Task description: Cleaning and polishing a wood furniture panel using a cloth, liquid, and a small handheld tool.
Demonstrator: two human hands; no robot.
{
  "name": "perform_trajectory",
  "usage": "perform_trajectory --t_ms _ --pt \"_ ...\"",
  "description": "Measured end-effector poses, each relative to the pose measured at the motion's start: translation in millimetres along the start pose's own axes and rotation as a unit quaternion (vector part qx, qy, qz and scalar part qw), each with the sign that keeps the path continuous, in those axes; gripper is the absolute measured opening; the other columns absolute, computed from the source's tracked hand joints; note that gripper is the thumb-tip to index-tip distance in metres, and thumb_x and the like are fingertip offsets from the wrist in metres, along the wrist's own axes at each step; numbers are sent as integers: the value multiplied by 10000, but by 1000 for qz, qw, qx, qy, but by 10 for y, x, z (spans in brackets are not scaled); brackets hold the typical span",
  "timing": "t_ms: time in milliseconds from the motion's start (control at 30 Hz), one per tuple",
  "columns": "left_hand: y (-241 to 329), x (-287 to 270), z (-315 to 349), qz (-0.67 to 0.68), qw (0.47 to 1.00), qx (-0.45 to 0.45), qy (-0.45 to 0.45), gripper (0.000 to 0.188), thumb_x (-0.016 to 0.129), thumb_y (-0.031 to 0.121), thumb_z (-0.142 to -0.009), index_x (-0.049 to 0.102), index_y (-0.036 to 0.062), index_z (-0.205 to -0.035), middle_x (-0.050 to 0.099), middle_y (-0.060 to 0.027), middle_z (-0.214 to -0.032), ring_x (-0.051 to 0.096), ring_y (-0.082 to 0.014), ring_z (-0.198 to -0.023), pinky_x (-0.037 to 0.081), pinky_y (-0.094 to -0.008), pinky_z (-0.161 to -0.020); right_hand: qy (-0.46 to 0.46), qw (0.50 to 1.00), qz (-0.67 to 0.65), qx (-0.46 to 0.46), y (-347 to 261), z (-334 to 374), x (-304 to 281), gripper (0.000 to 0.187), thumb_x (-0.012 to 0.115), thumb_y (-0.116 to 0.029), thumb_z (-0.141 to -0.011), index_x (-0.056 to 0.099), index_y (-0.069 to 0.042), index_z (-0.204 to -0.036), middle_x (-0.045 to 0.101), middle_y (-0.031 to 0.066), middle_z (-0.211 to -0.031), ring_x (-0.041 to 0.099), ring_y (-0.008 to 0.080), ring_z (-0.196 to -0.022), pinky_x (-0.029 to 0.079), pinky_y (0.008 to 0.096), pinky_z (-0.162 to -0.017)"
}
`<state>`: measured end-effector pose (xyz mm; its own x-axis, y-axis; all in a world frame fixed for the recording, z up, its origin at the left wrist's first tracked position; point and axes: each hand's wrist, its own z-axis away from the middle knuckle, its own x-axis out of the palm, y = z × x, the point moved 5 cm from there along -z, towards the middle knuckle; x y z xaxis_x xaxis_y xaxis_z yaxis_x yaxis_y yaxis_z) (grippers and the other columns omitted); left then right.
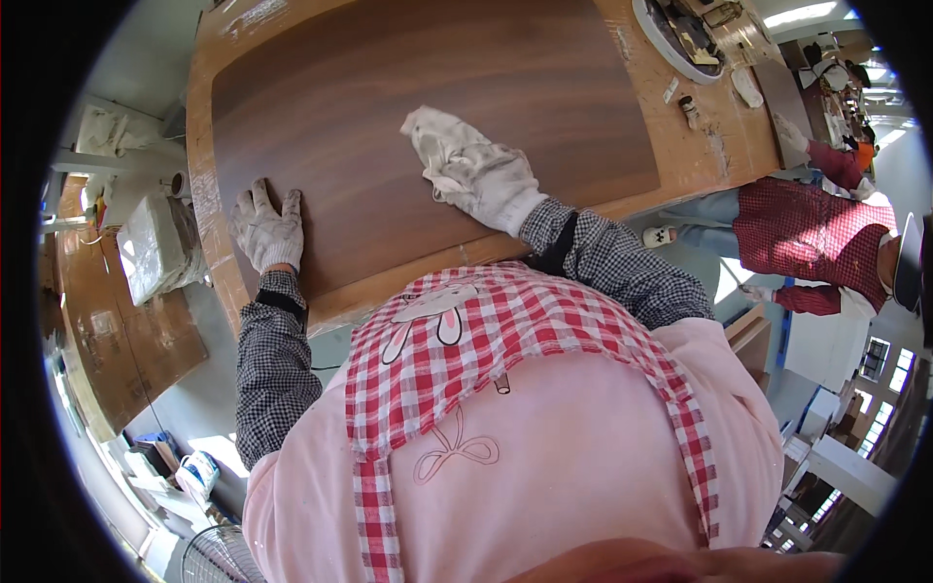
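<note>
A large, dark brown wood-grain panel lies flat on the workbench before me. My left hand, in a white knit glove, rests flat with fingers spread on the panel's left edge. Toward the middle of the panel, my right hand, gloved the same way, is closed round a crumpled whitish cloth. The cloth is pressed against the panel's surface, and part of it is hidden under the glove.
A round white tub with dark contents stands at the bench's far right, near a small bottle. Brown covering shows round the panel. Another person works to the right. A plastic-wrapped stack stands left.
</note>
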<state>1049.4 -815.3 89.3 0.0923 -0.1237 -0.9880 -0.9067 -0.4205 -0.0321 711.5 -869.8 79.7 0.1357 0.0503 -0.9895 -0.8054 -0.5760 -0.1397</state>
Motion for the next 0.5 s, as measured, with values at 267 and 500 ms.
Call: perform_trajectory --t_ms 267,500 --pt "-46 48 59 8 1000 -4 -3 615 624 476 -900 513 105 -1378 522 -134 -1328 461 -332 -1264 312 -472 -1110 64 889 -34 452 2046 1001 -558 675 495 -562 -955 477 -94 -1440 477 179 -1455 428 333 -1356 314 411 -1146" --pt "-14 79 79 20 999 30 9 590 623 443 -908 511 97 -1373 515 -144 -1339 459 -342 -1267 306 -481 -1111 14 993 -14 114 208 150 -229 538 590 -436 -891 509 -104 -1307 565 146 -1271 564 334 -1174 404 451 -1075"
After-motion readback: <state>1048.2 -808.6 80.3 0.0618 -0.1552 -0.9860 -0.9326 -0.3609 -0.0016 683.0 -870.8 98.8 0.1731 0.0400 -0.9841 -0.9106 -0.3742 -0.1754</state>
